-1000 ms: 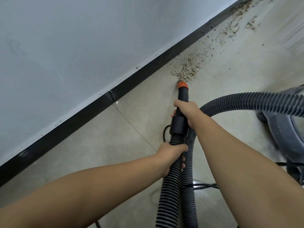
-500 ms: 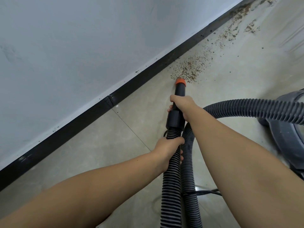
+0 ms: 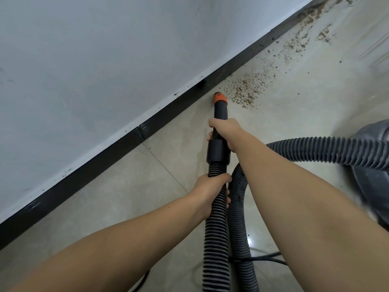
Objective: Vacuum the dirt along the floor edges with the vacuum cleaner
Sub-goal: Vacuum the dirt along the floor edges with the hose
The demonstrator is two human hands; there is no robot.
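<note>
No readable writing on nozzle point(image 3: 220, 106)

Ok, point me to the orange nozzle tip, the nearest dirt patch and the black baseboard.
orange nozzle tip point(image 3: 219, 99): head view, on the orange collar at the nozzle's end.
dirt patch point(image 3: 247, 89): head view, middle of the brown crumbs just right of the tip.
black baseboard point(image 3: 105, 159): head view, on its face below the wall.

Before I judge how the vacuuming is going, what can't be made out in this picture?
Head view, the only one:
- Vacuum cleaner body: blurred, cut off by the right edge.
- Nozzle mouth: faces away, so contact with the floor is unclear.
- Dirt trail: runs out past the top edge.
- Hose: leaves the bottom edge.
- Fingers of the right hand and left hand: mostly hidden behind the tube and hose.
</note>
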